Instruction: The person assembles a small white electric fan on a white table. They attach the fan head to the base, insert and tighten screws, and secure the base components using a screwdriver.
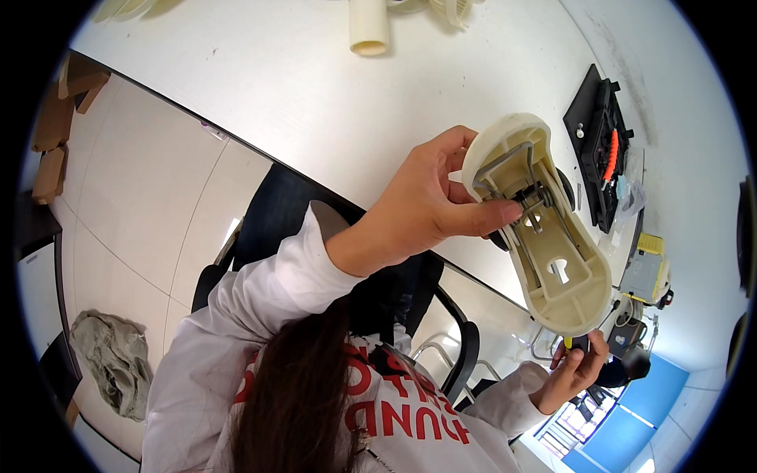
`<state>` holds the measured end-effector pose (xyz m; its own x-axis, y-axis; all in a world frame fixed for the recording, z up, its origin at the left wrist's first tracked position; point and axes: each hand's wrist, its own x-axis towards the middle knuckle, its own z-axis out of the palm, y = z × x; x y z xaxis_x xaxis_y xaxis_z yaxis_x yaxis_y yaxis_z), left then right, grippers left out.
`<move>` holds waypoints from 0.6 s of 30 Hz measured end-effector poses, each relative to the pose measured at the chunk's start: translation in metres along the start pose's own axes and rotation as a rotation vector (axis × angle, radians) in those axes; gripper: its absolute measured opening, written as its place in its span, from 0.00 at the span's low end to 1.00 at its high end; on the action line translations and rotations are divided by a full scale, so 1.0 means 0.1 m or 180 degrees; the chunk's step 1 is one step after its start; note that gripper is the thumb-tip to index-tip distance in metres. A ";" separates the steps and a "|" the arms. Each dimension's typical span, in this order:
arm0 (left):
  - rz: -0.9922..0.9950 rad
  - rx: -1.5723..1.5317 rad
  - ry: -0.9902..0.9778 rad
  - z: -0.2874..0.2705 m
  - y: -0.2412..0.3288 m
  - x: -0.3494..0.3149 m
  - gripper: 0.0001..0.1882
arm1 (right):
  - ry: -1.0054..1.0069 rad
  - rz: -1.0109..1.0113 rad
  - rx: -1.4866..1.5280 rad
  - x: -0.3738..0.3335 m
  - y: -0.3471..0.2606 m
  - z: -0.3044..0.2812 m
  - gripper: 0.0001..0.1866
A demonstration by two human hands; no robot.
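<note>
My left hand (pixel 441 193) grips a cream, hourglass-shaped plastic shell (pixel 560 296), raised above the white table with its hollow, ribbed side showing. The thumb presses near the dark metal parts at the shell's middle, and the other fingers go behind its edge. Inside the shell lies a bent metal wire (pixel 505 162). Rounded black pieces stick out at both sides of the narrow part. Just below the shell's lower end, my right hand (pixel 579 372) has its fingers closed on a black-and-yellow handle (pixel 581 343); whatever extends from this handle cannot be made out.
On the white table (pixel 276 71), a cream tube (pixel 368 31) lies at the far edge of view beside other cream parts. To the right is an open black tool case (pixel 599 150) holding an orange-handled tool (pixel 611 154). A grey-and-yellow box (pixel 645 272) stands beyond it.
</note>
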<state>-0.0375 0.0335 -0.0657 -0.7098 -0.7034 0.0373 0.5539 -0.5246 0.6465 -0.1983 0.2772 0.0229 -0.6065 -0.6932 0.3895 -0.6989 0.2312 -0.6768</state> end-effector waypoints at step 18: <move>0.0602 0.0981 -0.0044 0.33 -0.09 -0.03 0.34 | 0.0188 0.1514 0.1330 -0.18 0.51 0.05 0.29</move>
<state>-0.0545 0.0561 -0.0462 -0.6143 -0.7665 0.1872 0.5203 -0.2151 0.8265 -0.2214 0.2983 -0.0217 -0.8424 -0.5388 0.0120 -0.1483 0.2103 -0.9663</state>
